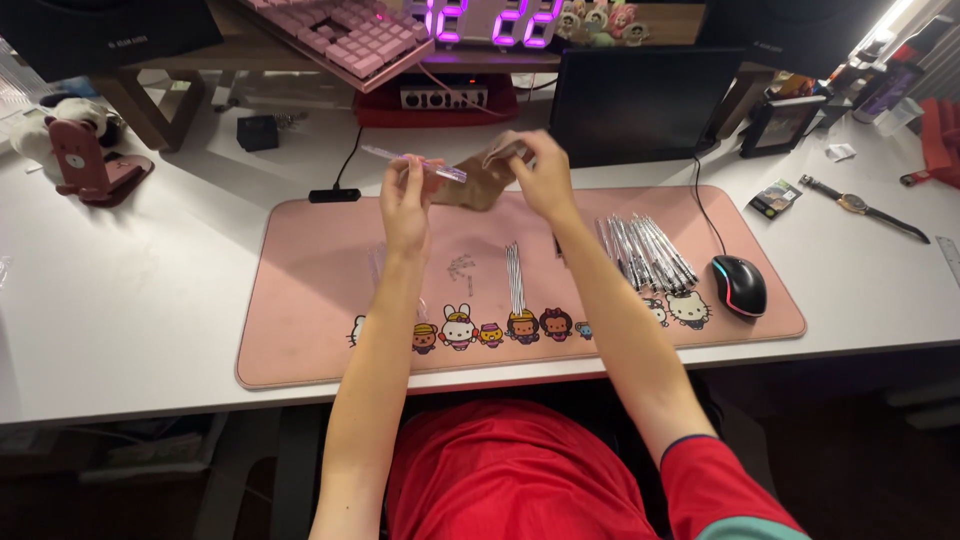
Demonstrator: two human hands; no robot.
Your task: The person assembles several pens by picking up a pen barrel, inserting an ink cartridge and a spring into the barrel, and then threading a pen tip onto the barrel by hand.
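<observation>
My left hand (405, 200) is raised above the pink desk mat (300, 300) and pinches a thin clear pen barrel (415, 162) that points up and to the left. My right hand (545, 175) holds the top edge of a small brown pouch (480, 180) between the two hands. On the mat below lie a bundle of thin refills (515, 277), a few tiny springs or small parts (460, 265), and a pile of clear pen barrels (645, 250) to the right.
A black mouse (738, 283) sits at the mat's right end. A dark monitor (640, 100), a pink keyboard (345, 35) on a wooden shelf and a purple-lit clock (495, 20) stand behind. A wristwatch (860, 205) lies far right, a pink phone stand (85, 160) far left.
</observation>
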